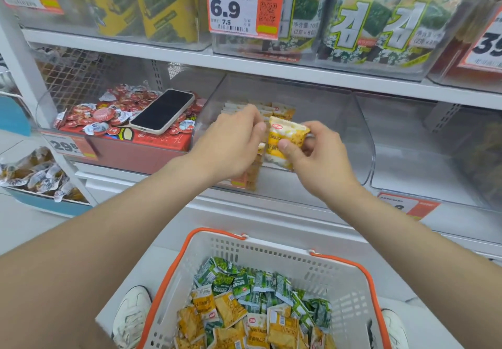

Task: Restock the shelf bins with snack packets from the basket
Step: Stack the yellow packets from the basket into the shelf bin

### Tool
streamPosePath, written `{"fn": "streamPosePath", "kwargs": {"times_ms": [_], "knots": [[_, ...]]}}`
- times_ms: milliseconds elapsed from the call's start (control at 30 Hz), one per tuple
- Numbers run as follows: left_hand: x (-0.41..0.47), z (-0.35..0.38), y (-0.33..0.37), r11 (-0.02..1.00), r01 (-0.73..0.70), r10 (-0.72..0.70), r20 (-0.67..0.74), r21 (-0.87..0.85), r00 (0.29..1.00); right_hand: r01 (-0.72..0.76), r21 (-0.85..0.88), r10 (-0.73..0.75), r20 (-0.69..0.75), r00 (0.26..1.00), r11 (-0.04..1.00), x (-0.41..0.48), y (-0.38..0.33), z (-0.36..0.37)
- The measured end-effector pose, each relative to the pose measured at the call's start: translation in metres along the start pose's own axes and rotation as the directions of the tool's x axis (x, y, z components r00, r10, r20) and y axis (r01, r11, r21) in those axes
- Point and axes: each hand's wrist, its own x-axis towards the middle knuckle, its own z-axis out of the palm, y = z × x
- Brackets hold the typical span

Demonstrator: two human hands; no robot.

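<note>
Right grip (pixel 317 153) is clenched on one yellow packet (pixel 285 136): thumb on the near face, fingers behind it. You're holding it upright inside the clear middle bin (pixel 362 142), above the bin floor.

Left grip (pixel 231 142) is in the same bin, just left of that packet, back of the hand facing you. Its fingertips meet the packet's left edge. The fingers are curled, but the hand hides them, so I can't tell if it's grasping anything.

A stack of yellow packets (pixel 251 177) stands on edge under the left grip, at the bin's near wall. Another row of packets (pixel 279 109) sits at the far end of the bin.

The basket (pixel 271 242) is near you, below the shelf and between your shoes (pixel 133 313). It has an orange rim and handles. Green packets (pixel 258 283) lie on its far side, loose yellow packets (pixel 225 321) on the near side.

In the left bin, a phone (pixel 163 110) lies face up on red snack cups (pixel 103 115). The clear bin to the right (pixel 423 158) shows bare floor. On the shelf above, seaweed packs (pixel 380 22) sit behind a 6.9 price tag (pixel 236 9).
</note>
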Motion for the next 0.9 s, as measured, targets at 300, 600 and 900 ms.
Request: {"fn": "streamPosePath", "kwargs": {"times_ms": [300, 600, 900], "knots": [[0.019, 0.027, -0.043, 0.920, -0.095, -0.118, 0.500, 0.380, 0.858, -0.322, -0.207, 0.319, -0.047, 0.947, 0.924, 0.129, 0.057, 0.033], [0.022, 0.031, -0.048, 0.939, -0.021, -0.182, 0.544, 0.345, 0.819, -0.377, -0.455, 0.355, -0.138, 0.925, 0.807, 0.200, 0.076, 0.064], [0.025, 0.032, -0.044, 0.939, 0.003, -0.205, 0.552, 0.343, 0.808, -0.297, -0.528, 0.322, -0.047, 0.946, 0.795, 0.192, 0.079, 0.048]]}}
